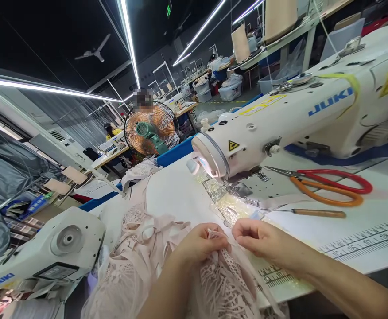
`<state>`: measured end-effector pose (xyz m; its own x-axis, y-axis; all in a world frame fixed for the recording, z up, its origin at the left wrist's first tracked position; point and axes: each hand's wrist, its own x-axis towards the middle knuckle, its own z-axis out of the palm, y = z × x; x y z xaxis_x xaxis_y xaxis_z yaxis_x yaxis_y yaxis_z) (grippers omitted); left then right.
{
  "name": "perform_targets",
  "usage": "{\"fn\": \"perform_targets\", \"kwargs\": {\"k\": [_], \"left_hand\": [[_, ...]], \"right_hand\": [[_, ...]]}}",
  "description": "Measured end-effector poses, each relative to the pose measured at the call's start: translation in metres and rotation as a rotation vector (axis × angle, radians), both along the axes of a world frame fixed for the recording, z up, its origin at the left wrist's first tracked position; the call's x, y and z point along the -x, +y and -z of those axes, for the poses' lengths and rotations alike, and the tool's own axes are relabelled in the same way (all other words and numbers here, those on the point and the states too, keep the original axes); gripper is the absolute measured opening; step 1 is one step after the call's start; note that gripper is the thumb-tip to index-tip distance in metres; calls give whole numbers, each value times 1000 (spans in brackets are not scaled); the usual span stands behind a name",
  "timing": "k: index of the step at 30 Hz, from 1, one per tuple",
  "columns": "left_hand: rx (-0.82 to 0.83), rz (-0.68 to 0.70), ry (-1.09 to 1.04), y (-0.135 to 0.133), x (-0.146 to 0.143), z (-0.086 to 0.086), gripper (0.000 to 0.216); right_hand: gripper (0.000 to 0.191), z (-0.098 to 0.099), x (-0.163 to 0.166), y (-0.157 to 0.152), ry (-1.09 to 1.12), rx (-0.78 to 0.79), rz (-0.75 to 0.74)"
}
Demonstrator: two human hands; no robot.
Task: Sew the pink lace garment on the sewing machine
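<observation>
My left hand (202, 241) pinches a piece of pale pink lace fabric (227, 283) between thumb and fingers, in front of the sewing machine. The rest of the lace hangs down over the table's near edge. Close on its right, my right hand (263, 241) is closed, with thumb and forefinger brought together; what lies between them, if anything, is too small to make out. More pale lace pieces and straps (141, 252) are heaped to the left of my left hand. The white sewing machine (247, 133) stands just beyond both hands, its lamp lit above the needle area.
Scissors (330, 186) with red and orange handles and a wooden-handled tool (320, 213) lie right of the needle area. A printed ruler (363, 239) runs along the table. A second machine (64, 239) stands at left. Beyond are a large fan (150, 128) and people at other tables.
</observation>
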<state>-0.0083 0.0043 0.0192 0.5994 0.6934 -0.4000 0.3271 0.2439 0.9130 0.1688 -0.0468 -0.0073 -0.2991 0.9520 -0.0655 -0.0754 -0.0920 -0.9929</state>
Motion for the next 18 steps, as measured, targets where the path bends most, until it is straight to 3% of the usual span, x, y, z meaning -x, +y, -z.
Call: {"fn": "perform_targets", "kwargs": {"k": [5, 7, 10, 12, 14, 18], "left_hand": [[-4, 4, 40, -4, -3, -5, 34], [-4, 17, 38, -6, -4, -9, 34], [-17, 12, 64, -8, -1, -14, 32], [-16, 20, 76, -8, 2, -14, 31], [-16, 61, 60, -6, 1, -10, 30], [-15, 84, 25, -5, -6, -3, 27]], "right_hand": [[17, 1, -3, -3, -285, -190, 150], [19, -2, -2, -4, -195, -103, 92], [29, -9, -1, -6, 117, 98, -38], [34, -11, -2, -7, 222, 132, -44], [35, -8, -7, -9, 161, 115, -64], [36, 11, -23, -13, -94, 52, -245]]}}
